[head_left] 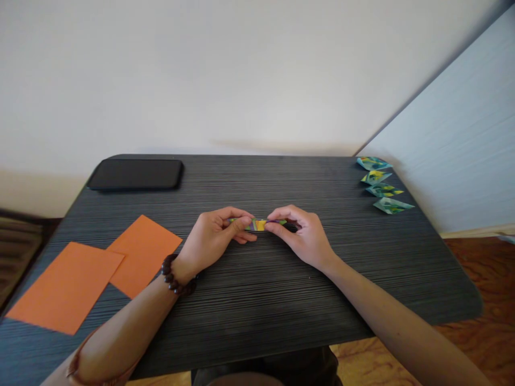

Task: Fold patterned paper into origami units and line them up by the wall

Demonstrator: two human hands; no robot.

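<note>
A narrow strip of folded patterned paper (260, 225), yellow, green and purple, is held level between my hands over the middle of the table. My left hand (217, 230) pinches its left end, thumb in front and fingers behind. At the other end, the thumb and fingertips of my right hand (301, 230) close on the paper. The fingers cover both ends in part, so only the middle and the right tip show well.
The dark ribbed table (257, 300) stands against a white wall. Two orange paper sheets (66, 287) overlap at the left, below a black phone (137, 174). Several folded green-and-yellow paper pieces (392, 205) line the right back edge.
</note>
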